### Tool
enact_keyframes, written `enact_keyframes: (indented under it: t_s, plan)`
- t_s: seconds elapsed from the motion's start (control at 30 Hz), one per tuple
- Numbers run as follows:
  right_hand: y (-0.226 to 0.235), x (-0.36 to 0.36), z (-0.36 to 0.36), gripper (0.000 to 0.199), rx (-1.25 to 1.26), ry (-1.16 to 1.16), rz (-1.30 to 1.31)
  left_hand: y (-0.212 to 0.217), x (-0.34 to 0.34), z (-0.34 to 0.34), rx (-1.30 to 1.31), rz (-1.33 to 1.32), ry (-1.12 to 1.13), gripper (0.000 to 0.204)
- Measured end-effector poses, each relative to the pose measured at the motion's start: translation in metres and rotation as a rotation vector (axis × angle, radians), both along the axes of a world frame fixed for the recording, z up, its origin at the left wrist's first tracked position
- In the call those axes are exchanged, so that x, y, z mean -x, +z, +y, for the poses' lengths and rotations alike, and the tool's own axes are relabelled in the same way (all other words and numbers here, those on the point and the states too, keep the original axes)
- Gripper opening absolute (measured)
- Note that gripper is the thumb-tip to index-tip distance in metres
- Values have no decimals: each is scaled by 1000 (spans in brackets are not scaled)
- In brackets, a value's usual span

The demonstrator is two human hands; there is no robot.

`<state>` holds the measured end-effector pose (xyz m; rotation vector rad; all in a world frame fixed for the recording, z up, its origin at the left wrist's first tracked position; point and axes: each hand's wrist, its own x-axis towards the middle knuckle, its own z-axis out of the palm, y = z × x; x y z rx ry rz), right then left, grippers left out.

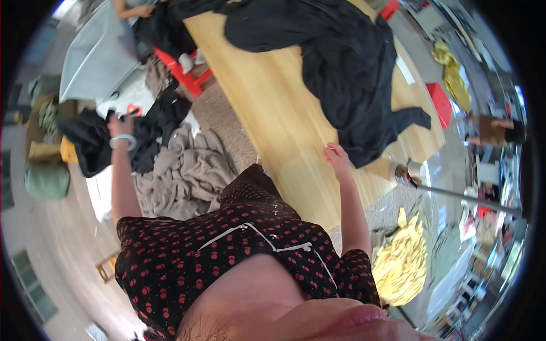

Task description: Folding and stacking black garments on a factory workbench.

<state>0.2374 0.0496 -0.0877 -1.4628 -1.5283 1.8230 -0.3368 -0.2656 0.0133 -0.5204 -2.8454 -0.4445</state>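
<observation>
My left hand (120, 125), with a pale bangle at the wrist, reaches out to the left and is closed on a black garment (88, 139). The cloth lies bunched on a pile beside a heap of grey-brown garments (185, 165). A small red patch (133, 109) shows by the fingertips; its kind is unclear. Over the wooden table (273, 108), my right hand (339, 160) is loosely bent with its fingers apart and seems to hold nothing. Right beside it is the lower end of a large black garment (355, 85) spread across the tabletop.
At the far left, another person's hand (145, 10) is near dark cloth, by a pale blue-grey bin (99, 57) and a red stool (190, 82). A yellow cloth heap (401, 261) lies at right, below a metal pole (472, 199). A red stool (438, 105) stands past the table's edge.
</observation>
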Motion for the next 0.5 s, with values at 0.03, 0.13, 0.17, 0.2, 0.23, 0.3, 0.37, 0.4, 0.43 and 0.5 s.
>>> enact_keyframes:
  t_s: [0.03,0.13,0.17,0.2,0.23,0.3,0.37,0.4,0.43,0.5]
  plan:
    - [-1,-4,1,24,-5,-43,-9,-21,-26,49,155,-235,-77,44]
    - [4,-8,0,24,-16,-16,22,-111,-67,143,62,-466,-707,33]
    - [1,-20,1,25,-7,-52,-19,-96,-115,203,147,-476,-790,32]
    - [2,-24,1,25,3,-59,-44,-98,-137,240,91,-547,-843,31]
    - [2,-28,2,25,5,-75,-51,-104,-150,277,26,-496,-965,29]
    - [-3,-37,3,27,34,-104,-92,-91,-185,350,-8,-612,-1008,27]
    - [-14,-38,1,27,60,-136,-96,-97,-199,409,-20,-539,-1079,23]
    - [-19,-41,-1,26,85,-163,-96,-89,-210,436,-5,-502,-1100,22]
    - [-20,-39,-3,27,100,-169,-108,-81,-218,456,10,-460,-1112,22]
    - [-41,-49,-10,27,67,-151,-180,-82,-231,493,-45,-401,-1105,23]
